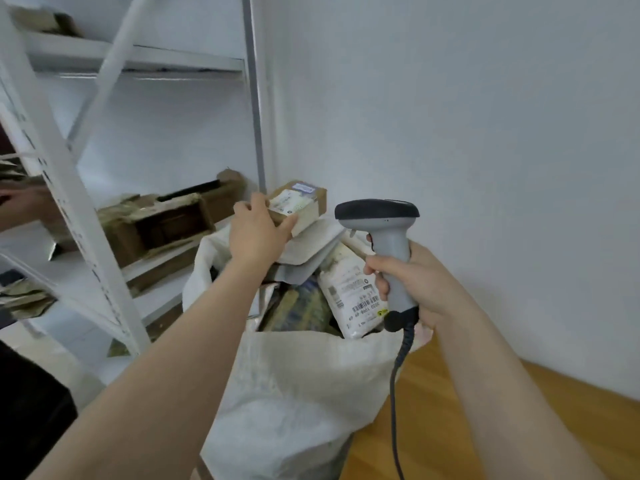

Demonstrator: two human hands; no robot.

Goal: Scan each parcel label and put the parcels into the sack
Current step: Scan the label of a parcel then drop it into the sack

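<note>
White wall (485, 133) and rack (86, 209) standing behind | left hand (259, 233) curling round box (306, 200) at its near end, atop brimming sack (304, 393) | right hand (415, 282) gripping scanner (389, 244) | box seeming light, stiff cardboard, likely gripping best across its edges

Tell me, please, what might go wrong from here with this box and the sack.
The sack looks heaped to its rim, so the small box held by the left hand over the flat grey mailers could slide off once released.
The white parcel leaning at the rim might tip out if knocked.
The cable of the scanner, hanging from the right hand beside the sack, could snag.
</note>
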